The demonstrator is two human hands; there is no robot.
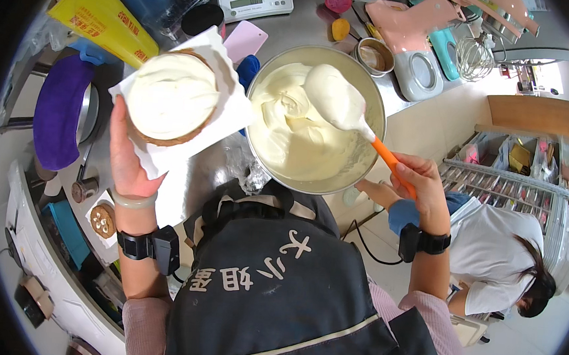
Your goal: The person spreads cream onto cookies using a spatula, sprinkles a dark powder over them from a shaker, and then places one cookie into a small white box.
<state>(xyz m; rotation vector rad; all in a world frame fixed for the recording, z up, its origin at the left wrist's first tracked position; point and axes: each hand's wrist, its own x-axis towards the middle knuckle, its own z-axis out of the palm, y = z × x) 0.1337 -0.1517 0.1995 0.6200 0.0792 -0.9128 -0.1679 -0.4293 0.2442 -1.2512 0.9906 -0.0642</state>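
My left hand (pixel 132 162) supports a white scalloped paper board (pixel 230 109) from its lower left side. On the board lies a round brown cake layer (pixel 168 142) with white cream (pixel 174 95) spread over its top. My right hand (pixel 420 182) grips the orange handle of a spatula (pixel 390 157). The spatula's head is thickly coated in cream and is held over a large metal bowl (pixel 377 119). Pale whipped cream (pixel 306 149) lies in the bowl, just right of the board. The far underside of the board is hidden.
Behind the bowl are a digital scale (pixel 259 2), a metal ring (pixel 374 57) and a pink stand mixer (pixel 411 23). A yellow wrap box (pixel 107 16) lies at the upper left. Crumpled clear plastic (pixel 250 170) touches the bowl's near side. A person (pixel 497 242) bends down at the right.
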